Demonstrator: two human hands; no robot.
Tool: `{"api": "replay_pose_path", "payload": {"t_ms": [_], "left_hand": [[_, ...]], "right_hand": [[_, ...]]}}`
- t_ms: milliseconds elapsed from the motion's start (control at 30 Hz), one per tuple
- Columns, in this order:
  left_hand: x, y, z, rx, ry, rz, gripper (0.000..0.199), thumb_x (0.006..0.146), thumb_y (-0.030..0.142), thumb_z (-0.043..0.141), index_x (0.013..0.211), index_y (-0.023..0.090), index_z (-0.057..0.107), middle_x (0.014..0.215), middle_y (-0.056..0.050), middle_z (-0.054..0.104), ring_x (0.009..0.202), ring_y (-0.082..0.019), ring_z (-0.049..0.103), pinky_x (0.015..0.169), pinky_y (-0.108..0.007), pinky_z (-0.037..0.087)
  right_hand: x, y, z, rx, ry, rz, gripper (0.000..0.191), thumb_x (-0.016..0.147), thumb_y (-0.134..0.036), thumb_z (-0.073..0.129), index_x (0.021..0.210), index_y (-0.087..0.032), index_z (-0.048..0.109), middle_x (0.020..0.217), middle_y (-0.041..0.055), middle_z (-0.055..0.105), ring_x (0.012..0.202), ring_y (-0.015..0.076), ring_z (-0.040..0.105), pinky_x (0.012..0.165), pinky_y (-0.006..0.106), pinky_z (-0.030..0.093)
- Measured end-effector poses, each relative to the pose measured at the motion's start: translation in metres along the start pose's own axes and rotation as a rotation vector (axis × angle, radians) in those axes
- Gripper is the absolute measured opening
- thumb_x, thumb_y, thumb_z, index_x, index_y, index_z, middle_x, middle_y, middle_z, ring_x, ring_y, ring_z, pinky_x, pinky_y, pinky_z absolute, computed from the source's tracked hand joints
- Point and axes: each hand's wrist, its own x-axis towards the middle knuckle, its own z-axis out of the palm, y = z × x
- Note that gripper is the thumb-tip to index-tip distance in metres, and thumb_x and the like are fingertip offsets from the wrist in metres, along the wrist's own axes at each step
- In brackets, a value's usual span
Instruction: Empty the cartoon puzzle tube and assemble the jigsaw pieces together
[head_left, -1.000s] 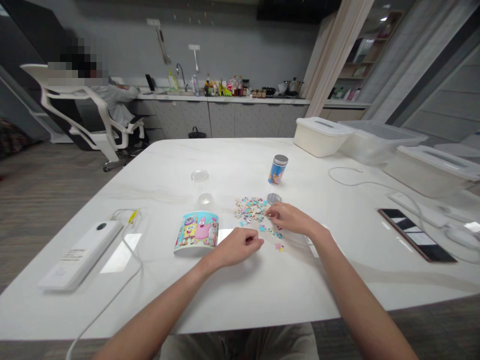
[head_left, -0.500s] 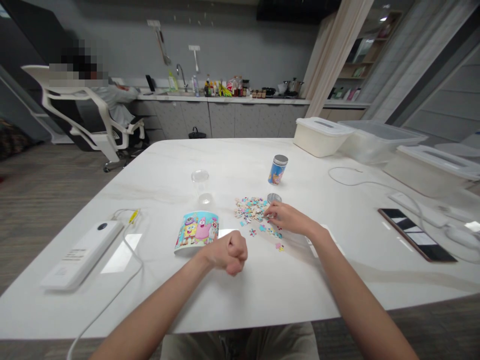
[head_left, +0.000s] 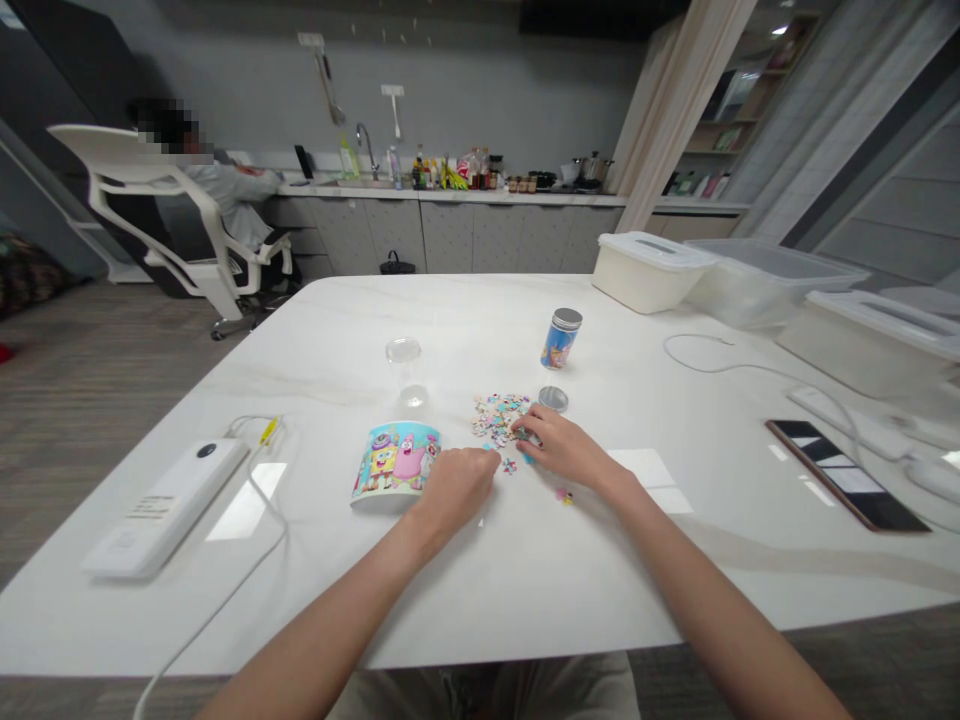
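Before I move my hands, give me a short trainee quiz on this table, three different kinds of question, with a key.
1. True or false: the blue can is lying on its side.
2. What lies between that can and the right hand?
3. Which partly hides the curved cartoon sheet in this view: (a) the left hand, (b) the right hand?

Key:
1. False; it stands upright.
2. A round silver disc.
3. (a), covering its lower right edge.
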Motion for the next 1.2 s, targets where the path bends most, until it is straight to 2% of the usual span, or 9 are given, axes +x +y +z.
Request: {"api": "replay_pose_path", "payload": {"t_ms": [100,233,333,433,600,767,933,1100,1200], "left_hand": [[-0.002,0.003,0.004,0.188,-0.028,0.024,0.020,0.087,0.013,0.043,0.073,0.018,0.057,0.070,-0.005,0.063,0.064,-0.020,0.060,0.058,-0.029,0.040],[-0.001,0.006,0.006,0.226,0.150,0.074,0.016,0.089,0.020,0.047,0.098,0.015,0.059,0.093,-0.011,0.066,0.091,-0.026,0.062,0.074,-0.035,0.050],[0.002,0.003,0.006,0.190,0.218,0.220,0.030,0.091,0.025,0.050,0.119,0.015,0.054,0.121,-0.014,0.061,0.119,-0.027,0.053,0.093,-0.039,0.047],[0.003,0.000,0.008,0.173,0.186,0.305,0.038,0.095,0.030,0.046,0.131,0.017,0.049,0.142,-0.012,0.049,0.138,-0.026,0.036,0.108,-0.042,0.036],[0.004,-0.002,0.011,0.165,0.078,0.315,0.031,0.096,0.035,0.045,0.117,0.017,0.058,0.137,-0.011,0.054,0.136,-0.026,0.039,0.115,-0.045,0.026],[0.003,0.001,0.007,0.127,0.106,0.307,0.021,0.092,0.034,0.051,0.102,0.018,0.060,0.124,-0.012,0.059,0.123,-0.025,0.051,0.113,-0.046,0.029],[0.003,-0.001,0.010,0.109,0.083,0.324,0.027,0.093,0.033,0.048,0.113,0.017,0.057,0.130,-0.011,0.056,0.130,-0.024,0.044,0.115,-0.045,0.024],[0.003,-0.001,0.013,0.087,0.099,0.309,0.035,0.095,0.032,0.045,0.125,0.015,0.053,0.134,-0.011,0.057,0.130,-0.024,0.045,0.116,-0.043,0.023],[0.004,0.000,0.012,0.032,0.166,0.317,0.033,0.094,0.028,0.046,0.123,0.014,0.053,0.132,-0.012,0.058,0.126,-0.024,0.049,0.112,-0.043,0.030]], "right_hand": [[0.000,0.001,-0.002,0.014,0.005,-0.012,0.018,0.088,-0.014,0.054,0.103,-0.020,0.062,0.099,0.0063,0.060,0.092,0.0196,0.059,0.079,0.032,0.047],[-0.001,0.000,-0.006,0.026,0.004,-0.021,0.021,0.087,-0.010,0.052,0.104,-0.019,0.061,0.098,0.0068,0.062,0.090,0.0194,0.060,0.078,0.031,0.047],[0.000,0.001,-0.009,0.033,0.011,-0.007,0.024,0.086,-0.009,0.052,0.105,-0.018,0.061,0.096,0.0068,0.064,0.087,0.0190,0.061,0.076,0.031,0.048],[0.001,0.006,-0.009,0.003,0.057,0.020,0.024,0.086,-0.007,0.050,0.104,-0.018,0.062,0.094,0.0068,0.066,0.085,0.0192,0.061,0.076,0.031,0.047],[0.002,0.018,-0.006,-0.148,0.104,0.065,0.018,0.088,-0.008,0.048,0.088,-0.019,0.064,0.086,0.0073,0.065,0.085,0.0217,0.060,0.074,0.032,0.046],[0.000,0.018,-0.005,-0.132,0.120,0.049,0.017,0.086,-0.009,0.052,0.090,-0.019,0.065,0.093,0.0096,0.061,0.089,0.0232,0.058,0.078,0.036,0.047],[0.000,0.007,-0.004,0.016,0.034,-0.077,0.013,0.089,-0.016,0.054,0.096,-0.018,0.065,0.097,0.0091,0.059,0.090,0.0219,0.058,0.080,0.036,0.048],[0.002,0.001,0.000,-0.014,0.058,-0.047,0.009,0.091,-0.021,0.054,0.091,-0.017,0.063,0.094,0.0090,0.058,0.088,0.0219,0.057,0.079,0.036,0.047],[0.002,0.003,0.003,-0.039,0.075,-0.032,0.007,0.090,-0.020,0.055,0.087,-0.017,0.061,0.093,0.0090,0.059,0.087,0.0220,0.057,0.078,0.036,0.047]]}}
